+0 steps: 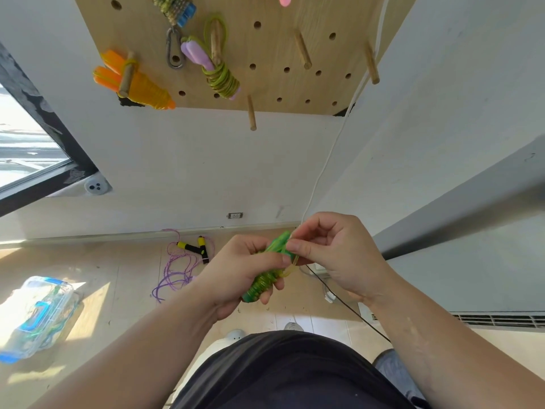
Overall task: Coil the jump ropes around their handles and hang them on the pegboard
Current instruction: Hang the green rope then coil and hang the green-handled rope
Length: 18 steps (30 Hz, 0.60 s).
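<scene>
The left hand (244, 273) grips the green jump rope (267, 271), its cord coiled around the handles, well below the pegboard (265, 84). The right hand (330, 252) pinches the yellowish cord end beside the handles. On the pegboard hang an orange jump rope (135, 82) and a purple-handled jump rope (215, 72). Below the pegboard, on the floor (124, 276), lies a black-and-yellow-handled jump rope (188, 261), uncoiled.

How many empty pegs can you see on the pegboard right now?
3. Bottom peg at the pegboard's lower edge, middle peg right of centre, right peg near the right edge. The board's top is cut off, so more may be hidden.
</scene>
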### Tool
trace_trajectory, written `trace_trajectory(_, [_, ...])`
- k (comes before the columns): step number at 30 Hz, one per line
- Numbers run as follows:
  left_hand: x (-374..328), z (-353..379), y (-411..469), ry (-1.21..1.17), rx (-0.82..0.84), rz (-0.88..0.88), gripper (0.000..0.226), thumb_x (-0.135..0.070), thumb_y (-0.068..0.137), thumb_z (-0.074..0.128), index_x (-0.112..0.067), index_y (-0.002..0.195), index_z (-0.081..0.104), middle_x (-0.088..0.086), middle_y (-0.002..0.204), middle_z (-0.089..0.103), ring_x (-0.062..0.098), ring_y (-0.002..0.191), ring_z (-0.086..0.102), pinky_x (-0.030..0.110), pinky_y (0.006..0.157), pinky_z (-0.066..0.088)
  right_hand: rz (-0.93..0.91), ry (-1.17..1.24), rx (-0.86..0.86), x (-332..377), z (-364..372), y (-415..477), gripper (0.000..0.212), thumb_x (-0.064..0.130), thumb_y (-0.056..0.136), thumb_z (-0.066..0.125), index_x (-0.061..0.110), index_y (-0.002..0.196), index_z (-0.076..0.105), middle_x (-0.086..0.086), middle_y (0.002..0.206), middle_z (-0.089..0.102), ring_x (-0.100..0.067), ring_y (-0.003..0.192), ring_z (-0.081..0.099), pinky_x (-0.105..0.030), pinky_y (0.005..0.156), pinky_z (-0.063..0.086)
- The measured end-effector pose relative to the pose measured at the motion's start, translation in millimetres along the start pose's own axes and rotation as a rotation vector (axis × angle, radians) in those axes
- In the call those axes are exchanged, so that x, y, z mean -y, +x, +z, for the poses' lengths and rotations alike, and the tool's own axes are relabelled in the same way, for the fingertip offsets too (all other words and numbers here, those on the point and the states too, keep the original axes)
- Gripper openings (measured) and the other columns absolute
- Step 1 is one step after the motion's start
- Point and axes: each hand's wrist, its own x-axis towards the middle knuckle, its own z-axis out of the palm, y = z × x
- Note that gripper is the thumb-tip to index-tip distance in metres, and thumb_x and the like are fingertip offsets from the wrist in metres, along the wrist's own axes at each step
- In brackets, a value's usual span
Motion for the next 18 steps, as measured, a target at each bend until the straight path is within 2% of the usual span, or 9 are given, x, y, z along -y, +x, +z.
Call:
trace_trajectory(4, [-1, 1, 1, -0.111, -0.011, -0.014, 0.008, -0.018, 0.074, 0.069, -0.011, 0.074, 0.073, 0.023, 0.064, 0.057, 0.022, 0.038, 0.045, 0.023, 0.037, 0.034, -0.052, -0.054, 0.006, 0, -2, 0, 0.014, -0.001, 0.081, 0.079, 0.009, 0.088, 0.073, -0.01, 0.085, 0.076, -0.025, 0.078, 0.076, -0.033, 0.071, 0.061])
trace_trajectory(7, [-3, -2, 1, -0.12, 0.08, -0.018, 0.009, -0.018, 0.071, 0.071, -0.011, 0.075, 0.071, 0.023, 0.063, 0.057, 0.021, 0.035, 0.044, 0.021, 0.036, 0.035, -0.099, -0.084, 0.043, 3, -5, 0, 0.011, 0.001, 0.084, 0.076, 0.011, 0.088, 0.075, -0.008, 0.083, 0.076, -0.024, 0.075, 0.075, -0.032, 0.07, 0.061])
trace_trajectory(10, [-5, -7, 1, -0.115, 0.194, -0.024, 0.019, -0.023, 0.066, 0.074, -0.007, 0.075, 0.068, 0.023, 0.063, 0.058, 0.02, 0.033, 0.043, 0.021, 0.035, 0.036, -0.095, -0.057, 0.113, 8, -8, -2, 0.009, 0.001, 0.086, 0.072, 0.009, 0.088, 0.075, -0.01, 0.083, 0.075, -0.023, 0.072, 0.073, -0.03, 0.068, 0.061])
trace_trajectory(14, [-10, -10, -1, -0.057, 0.353, -0.021, 0.016, -0.02, 0.07, 0.071, -0.006, 0.077, 0.07, 0.022, 0.062, 0.061, 0.019, 0.032, 0.046, 0.019, 0.038, 0.037, 0.034, 0.079, 0.262, 16, -13, -5, 0.005, 0.013, 0.08, 0.073, 0.016, 0.081, 0.076, -0.011, 0.084, 0.075, -0.025, 0.073, 0.072, -0.032, 0.069, 0.061])
trace_trajectory(18, [-17, -11, 0, 0.101, 0.321, 0.011, 0.022, -0.022, 0.069, 0.073, -0.005, 0.081, 0.07, 0.024, 0.064, 0.062, 0.021, 0.033, 0.046, 0.022, 0.038, 0.039, 0.191, 0.185, 0.275, 12, -13, -5, 0.009, 0.014, 0.081, 0.078, 0.021, 0.076, 0.077, -0.01, 0.083, 0.074, -0.021, 0.073, 0.071, -0.031, 0.067, 0.061])
